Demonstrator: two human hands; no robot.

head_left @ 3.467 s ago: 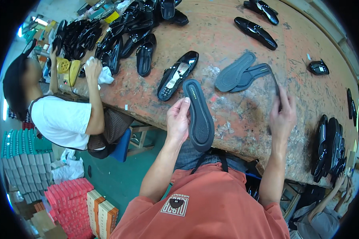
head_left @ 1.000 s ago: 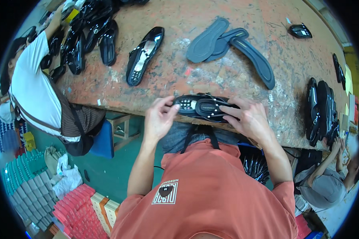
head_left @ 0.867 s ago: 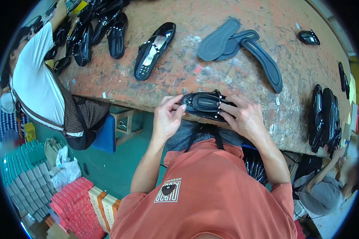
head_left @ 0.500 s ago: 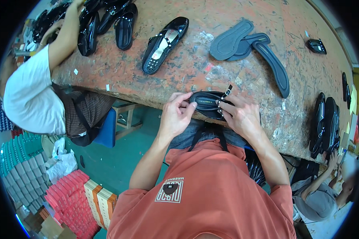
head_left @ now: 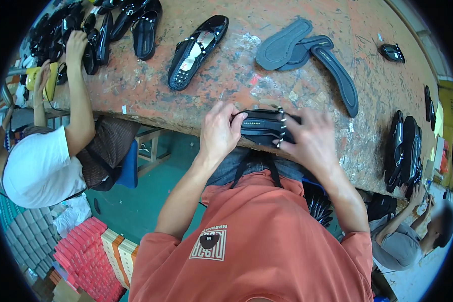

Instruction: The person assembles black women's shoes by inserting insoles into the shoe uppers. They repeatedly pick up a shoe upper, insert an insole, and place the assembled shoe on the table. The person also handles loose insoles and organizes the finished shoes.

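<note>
A black shoe (head_left: 259, 130) with a studded strap lies sideways at the table's near edge, its lettered insole facing up. My left hand (head_left: 219, 130) pinches its left end, thumb at the opening's rim. Around the right part, by the studded strap, my right hand (head_left: 311, 141) grips the shoe; its fingers are partly smeared by motion. Past my hands, a glossy black shoe (head_left: 199, 53) with a studded strap rests on the worn table (head_left: 226, 108). Grey insoles (head_left: 283, 45) overlap to its right, with a long curved insole (head_left: 337, 80) beside them.
Several black shoes (head_left: 147, 30) crowd the far left, where a person in a white top (head_left: 40, 166) reaches over the table. More black shoes (head_left: 403, 146) stand at the right, near another person in grey (head_left: 397, 244). Pink stacked boxes (head_left: 88, 259) are on the floor at lower left.
My right hand has shifted slightly right and is now blurred. The shoe's opening looks spread wider, its insole turned more toward me. The neighbour at left has lowered and moved their arms.
</note>
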